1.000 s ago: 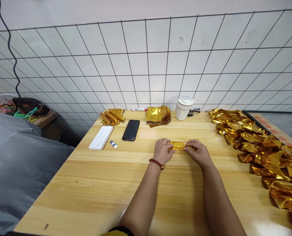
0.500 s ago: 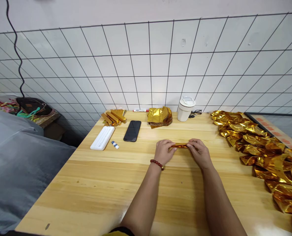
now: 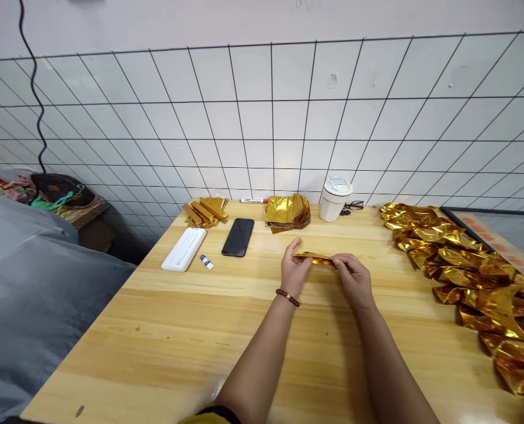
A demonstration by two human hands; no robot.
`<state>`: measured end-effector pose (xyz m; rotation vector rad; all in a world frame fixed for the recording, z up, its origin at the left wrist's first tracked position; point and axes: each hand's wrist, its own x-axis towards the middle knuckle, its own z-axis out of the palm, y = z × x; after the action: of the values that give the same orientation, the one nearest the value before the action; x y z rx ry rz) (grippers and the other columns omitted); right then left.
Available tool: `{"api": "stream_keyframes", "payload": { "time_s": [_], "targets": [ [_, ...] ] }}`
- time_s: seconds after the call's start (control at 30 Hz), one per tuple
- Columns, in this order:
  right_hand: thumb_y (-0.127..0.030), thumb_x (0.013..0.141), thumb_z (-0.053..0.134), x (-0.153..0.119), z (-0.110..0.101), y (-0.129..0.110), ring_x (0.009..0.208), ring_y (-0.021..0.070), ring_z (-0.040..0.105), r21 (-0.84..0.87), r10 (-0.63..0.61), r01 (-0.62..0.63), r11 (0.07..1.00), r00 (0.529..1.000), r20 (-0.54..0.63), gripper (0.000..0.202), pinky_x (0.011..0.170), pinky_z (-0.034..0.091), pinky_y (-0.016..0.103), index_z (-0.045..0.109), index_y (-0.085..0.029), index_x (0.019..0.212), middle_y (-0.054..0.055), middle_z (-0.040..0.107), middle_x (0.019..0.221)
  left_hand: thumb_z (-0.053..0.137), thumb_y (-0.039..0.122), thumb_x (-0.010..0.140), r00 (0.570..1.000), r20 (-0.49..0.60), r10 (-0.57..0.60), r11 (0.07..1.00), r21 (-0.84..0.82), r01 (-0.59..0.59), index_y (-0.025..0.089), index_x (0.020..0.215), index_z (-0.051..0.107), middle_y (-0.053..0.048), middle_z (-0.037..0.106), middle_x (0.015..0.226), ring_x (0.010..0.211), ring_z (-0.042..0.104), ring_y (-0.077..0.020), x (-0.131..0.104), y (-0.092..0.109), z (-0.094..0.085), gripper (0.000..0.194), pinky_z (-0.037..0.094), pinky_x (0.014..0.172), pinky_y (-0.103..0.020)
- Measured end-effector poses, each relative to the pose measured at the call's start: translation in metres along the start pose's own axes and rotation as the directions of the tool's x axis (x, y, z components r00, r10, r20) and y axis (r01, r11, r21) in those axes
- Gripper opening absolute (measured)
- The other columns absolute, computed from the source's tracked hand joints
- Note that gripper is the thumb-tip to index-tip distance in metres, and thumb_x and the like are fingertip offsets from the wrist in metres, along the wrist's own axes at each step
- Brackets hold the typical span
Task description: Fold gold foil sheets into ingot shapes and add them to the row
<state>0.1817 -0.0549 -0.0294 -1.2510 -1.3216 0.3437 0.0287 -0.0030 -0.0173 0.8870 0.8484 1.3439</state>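
Center right of frame: left hand (image 3: pixel 296 270) and right hand (image 3: pixel 352 278), fingers of both clamped on narrow folded gold foil strip (image 3: pixel 317 259), shiny, creased, over wood-grain desk (image 3: pixel 178 330). Crinkled gold foil pieces (image 3: pixel 478 271) line right side; squarish foil stack (image 3: pixel 287 212), upper center.

The single head view looks forward and down over the bench (image 3: pixel 178 341) from the wearer's side, facing the tiled wall (image 3: pixel 244 129). Relative to the white cup (image 3: pixel 331 200), the camera sits on the near side and above, with the forearms (image 3: pixel 262 353) much closer to it than the cup.
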Motion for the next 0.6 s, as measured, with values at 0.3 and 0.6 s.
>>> {"api": "stream_keyframes", "payload": {
  "time_s": [0.3,0.6],
  "targets": [
    [-0.041,0.067,0.080,-0.004,0.029,-0.010,0.097,0.0198,0.064,0.329,0.360,-0.305,0.894,0.925,-0.119,0.073,0.083,0.055,0.037,0.048,-0.026,0.130,0.011,0.061,0.124,0.072,0.032,0.068,0.991,-0.008,-0.136,0.979,-0.157,0.133,0.014,0.100,0.067,-0.009,0.071,0.102,0.059,0.058,-0.0062,-0.010,0.004,0.011,0.037,0.041,0.055,-0.020],
    [-0.045,0.073,0.073,0.000,0.030,0.000,0.066,0.0113,0.059,0.529,0.527,-0.427,0.733,0.849,-0.045,0.043,0.065,0.053,0.029,0.063,-0.022,0.109,0.002,0.065,0.091,0.074,0.036,0.069,0.984,0.051,-0.173,0.982,-0.067,0.177,0.014,0.100,0.067,-0.005,0.070,0.086,0.060,0.058,-0.0073,-0.008,0.000,0.011,0.038,0.042,0.055,-0.020]
  ]
}}
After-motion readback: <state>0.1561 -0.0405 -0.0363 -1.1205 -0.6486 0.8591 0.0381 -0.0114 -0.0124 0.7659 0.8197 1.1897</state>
